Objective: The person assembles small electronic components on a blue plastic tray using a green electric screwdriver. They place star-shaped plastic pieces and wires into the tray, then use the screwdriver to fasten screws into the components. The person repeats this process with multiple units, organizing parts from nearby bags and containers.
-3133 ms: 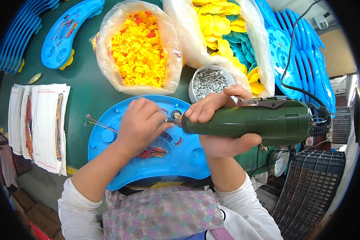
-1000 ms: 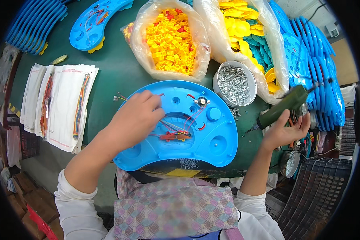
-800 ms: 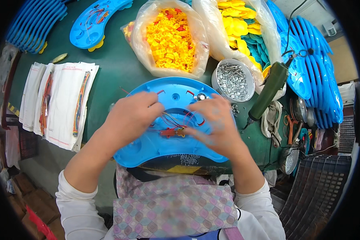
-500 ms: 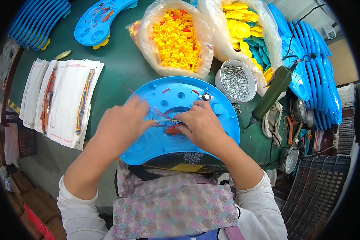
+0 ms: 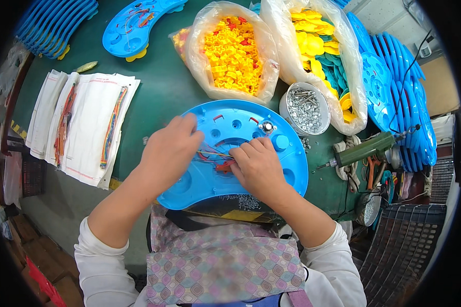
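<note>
A blue curved plastic panel lies in front of me, its moulded inner side facing up. Thin coloured wires cross its middle, beside a small red-orange part. My right hand is closed on these wires, thumb and fingers pinched together near the red-orange part. Over the panel's left side, my left hand is closed and slightly blurred; the wires run beneath it, and its fingertips are hidden. A round silver part sits in the panel at the upper right.
Behind the panel stand a bag of yellow and red pieces, a bag of yellow and teal pieces and a tub of screws. A green electric screwdriver hangs at right. Wire bundles lie on white sheets at left.
My left hand has moved slightly up and turned, its thumb drawing back from the wires. My right hand stays near the red-orange part. The screwdriver has swung lower and lies nearly level.
</note>
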Tool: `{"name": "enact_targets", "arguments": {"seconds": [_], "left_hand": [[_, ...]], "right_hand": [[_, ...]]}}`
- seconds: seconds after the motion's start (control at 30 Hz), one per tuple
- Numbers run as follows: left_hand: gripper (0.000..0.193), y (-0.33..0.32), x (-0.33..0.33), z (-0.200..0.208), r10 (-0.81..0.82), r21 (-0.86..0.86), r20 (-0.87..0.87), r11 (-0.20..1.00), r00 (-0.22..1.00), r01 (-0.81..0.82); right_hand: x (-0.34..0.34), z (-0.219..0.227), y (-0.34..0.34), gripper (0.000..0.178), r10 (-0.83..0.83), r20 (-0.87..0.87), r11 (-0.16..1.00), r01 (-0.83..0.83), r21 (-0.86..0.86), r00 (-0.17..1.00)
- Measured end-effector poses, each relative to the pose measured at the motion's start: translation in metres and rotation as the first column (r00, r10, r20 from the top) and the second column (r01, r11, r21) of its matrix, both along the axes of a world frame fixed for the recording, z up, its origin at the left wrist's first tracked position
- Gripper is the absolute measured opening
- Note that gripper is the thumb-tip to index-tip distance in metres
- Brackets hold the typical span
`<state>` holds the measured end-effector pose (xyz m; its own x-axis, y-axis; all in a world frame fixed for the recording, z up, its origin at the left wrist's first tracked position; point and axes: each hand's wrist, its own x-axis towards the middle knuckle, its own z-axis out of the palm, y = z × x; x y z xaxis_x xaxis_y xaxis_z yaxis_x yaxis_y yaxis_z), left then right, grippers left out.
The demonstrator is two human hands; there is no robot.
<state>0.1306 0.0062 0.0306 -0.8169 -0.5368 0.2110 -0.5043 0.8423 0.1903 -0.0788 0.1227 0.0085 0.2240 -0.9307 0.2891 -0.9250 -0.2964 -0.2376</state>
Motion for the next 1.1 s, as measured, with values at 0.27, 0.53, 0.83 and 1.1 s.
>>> {"name": "enact_targets", "arguments": {"seconds": [0.27,0.53,0.83,1.1], "left_hand": [[0.010,-0.006,-0.002,0.008,-0.010,0.009,-0.145,1.000,0.989,0.012],[0.006,-0.029,0.000,0.004,0.035,0.022,-0.105,0.999,0.994,-0.033],[0.012,-0.012,-0.003,0.045,-0.018,-0.076,0.017,0.997,1.000,0.019],[0.038,0.038,-0.006,0.015,0.050,0.696,0.023,0.716,0.999,-0.051]], "right_hand": [[0.003,-0.007,-0.001,0.024,-0.001,-0.006,0.998,0.001,-0.070,1.000],[-0.001,-0.002,-0.005,0.037,0.216,0.029,0.949,-0.202,-0.242,0.976],[0.001,-0.002,0.002,0.029,0.021,0.139,1.000,-0.020,-0.013,0.990],[-0.001,-0.003,-0.001,0.027,0.059,0.202,0.997,-0.067,0.034,0.978]]}}
